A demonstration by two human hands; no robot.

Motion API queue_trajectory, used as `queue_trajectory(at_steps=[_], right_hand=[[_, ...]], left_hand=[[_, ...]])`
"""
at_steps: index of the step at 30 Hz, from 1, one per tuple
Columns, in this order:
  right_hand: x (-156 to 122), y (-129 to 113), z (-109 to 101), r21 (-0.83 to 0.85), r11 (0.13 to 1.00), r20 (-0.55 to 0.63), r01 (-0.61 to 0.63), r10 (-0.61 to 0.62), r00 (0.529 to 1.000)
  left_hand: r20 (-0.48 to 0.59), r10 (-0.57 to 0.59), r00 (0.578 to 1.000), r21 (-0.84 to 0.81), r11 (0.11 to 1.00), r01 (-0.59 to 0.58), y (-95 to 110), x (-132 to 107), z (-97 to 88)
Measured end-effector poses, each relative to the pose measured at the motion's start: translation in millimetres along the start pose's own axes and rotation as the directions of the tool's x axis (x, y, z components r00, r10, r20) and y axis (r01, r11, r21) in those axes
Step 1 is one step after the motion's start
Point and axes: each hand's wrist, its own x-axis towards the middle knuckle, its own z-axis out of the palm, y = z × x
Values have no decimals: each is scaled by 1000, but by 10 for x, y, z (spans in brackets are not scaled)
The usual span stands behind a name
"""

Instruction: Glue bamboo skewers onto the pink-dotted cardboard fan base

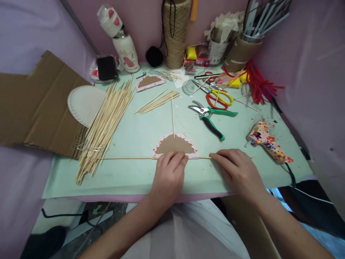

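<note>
A cardboard half circle (175, 144) with a pink-and-white scalloped border lies near the table's front, straight side toward me. Along that side runs a long thin bamboo skewer (126, 158), reaching out to the left and right. My left hand (169, 172) is closed over the straight edge, its fingers together and pressing the half circle and skewer down. With thumb and fingertips, my right hand (235, 171) pinches the skewer just right of the half circle. A second skewer (173, 117) stretches away from me, its near end resting on the half circle's curved top.
Left lie a bundle of skewers (107, 126), a white paper plate (84, 102) and a cardboard sheet (45, 104). Green-handled pruning shears (212, 115) and scissors (215, 95) are beyond my right hand. A flower-patterned glue gun (269, 140) lies right. Another half circle (151, 82) is behind.
</note>
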Motion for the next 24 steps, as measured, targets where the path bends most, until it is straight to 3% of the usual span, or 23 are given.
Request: queue_trajectory(at_steps=[6, 16, 24], right_hand=[[21, -17, 27, 22, 1000, -67, 7, -6, 998], [147, 50, -22, 116, 983, 78, 141, -150, 986], [216, 85, -42, 116, 972, 76, 206, -216, 973]], left_hand=[[12, 1, 1000, -11, 1000, -1, -14, -25, 15], [47, 3, 999, -26, 1000, -2, -23, -24, 4], [46, -4, 999, -22, 1000, 5, -26, -27, 12]])
